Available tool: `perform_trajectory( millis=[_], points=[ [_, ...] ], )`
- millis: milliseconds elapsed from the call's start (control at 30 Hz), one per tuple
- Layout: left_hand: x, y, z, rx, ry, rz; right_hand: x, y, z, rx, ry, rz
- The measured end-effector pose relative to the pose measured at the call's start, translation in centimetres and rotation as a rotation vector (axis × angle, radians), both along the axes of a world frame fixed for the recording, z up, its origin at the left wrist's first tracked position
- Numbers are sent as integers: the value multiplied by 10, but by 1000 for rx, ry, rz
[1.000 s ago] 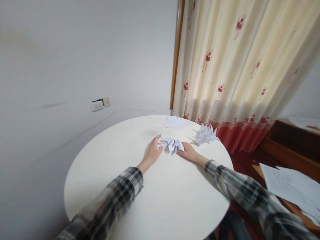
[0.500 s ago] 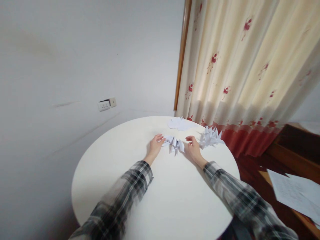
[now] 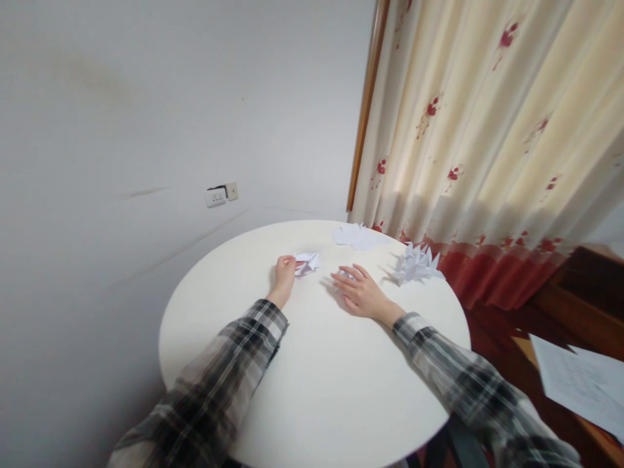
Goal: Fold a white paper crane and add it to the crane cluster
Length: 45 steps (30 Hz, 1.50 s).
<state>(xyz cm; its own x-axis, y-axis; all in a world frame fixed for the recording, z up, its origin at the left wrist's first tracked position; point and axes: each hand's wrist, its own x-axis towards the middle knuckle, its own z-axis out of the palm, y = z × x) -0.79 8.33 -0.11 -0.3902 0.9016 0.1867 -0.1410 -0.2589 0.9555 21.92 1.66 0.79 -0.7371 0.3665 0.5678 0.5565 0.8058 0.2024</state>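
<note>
My left hand (image 3: 285, 274) pinches the near edge of a folded white paper piece (image 3: 307, 263), slightly left of the table's middle. My right hand (image 3: 359, 290) is open, its fingers stretched out and pointing left. Beneath those fingers lies another small folded paper piece (image 3: 348, 275), mostly hidden by them. To the right of my right hand sits a spiky cluster of folded white paper (image 3: 415, 265). Some flat white paper (image 3: 358, 236) lies near the far edge. All of it is on a round white table (image 3: 336, 377).
A pale wall (image 3: 146, 117) with a socket (image 3: 215, 197) stands behind the table at the left. A cream curtain with red flowers (image 3: 468, 130) hangs at the right. Written sheets (image 3: 575, 377) lie on a lower wooden surface beyond the table's right edge.
My left hand has moved left with a folded paper piece, away from the folded papers between my hands. My right hand has moved left and its fingers now reach over the other piece.
</note>
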Motion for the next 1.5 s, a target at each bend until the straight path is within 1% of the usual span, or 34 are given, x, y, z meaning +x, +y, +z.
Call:
perform_trajectory(
  millis=[33,67,133,167,200,233,300,400,500,567,633,767,833,967,1033,1100,1200,1267,1367,1500],
  points=[
    [-2,0,1,-22,-21,10,-1,1,-1,9,-40,-38],
    [-3,1,1,-41,-37,17,-2,3,-3,18,-37,-119],
    [-4,-1,2,-70,-57,4,1,8,-6,48,68,-351],
    [-4,-2,2,-77,-61,-18,4,11,-7,61,124,-435],
    [-2,-5,3,-82,-61,-49,7,13,-7,70,177,-477],
    [0,-8,4,-83,-59,-92,9,14,-7,74,227,-485],
    [6,-15,7,-81,-44,-185,10,15,-7,53,317,-423],
    [15,-26,12,-20,-13,-394,-2,12,-9,-48,448,-268],
    [21,-33,15,14,10,-443,-21,9,-14,-164,535,-107],
    [23,-34,15,15,40,-436,-30,8,-16,-229,592,-34],
    [24,-33,14,7,82,-422,-33,8,-16,-284,672,-2],
    [22,-26,9,-20,163,-424,-32,8,-13,-357,850,6],
    [21,-22,6,11,219,-376,-30,9,-11,-419,941,-5],
    [19,-18,0,174,445,-125,-30,14,-10,-580,1184,-63],
    [20,-21,-2,256,581,-70,-30,17,-9,-640,1291,-65],
    [22,-28,-2,356,701,-77,-31,19,-8,-693,1371,-48],
    [28,-41,2,545,879,-90,-33,22,-6,-769,1478,-22],
    [30,-49,6,643,958,-99,-34,23,-5,-803,1528,-6],
    [32,-57,11,737,1035,-85,-36,21,-4,-825,1560,3],
    [33,-60,13,806,1090,-25,-40,15,-1,-833,1553,15]
  ],
)
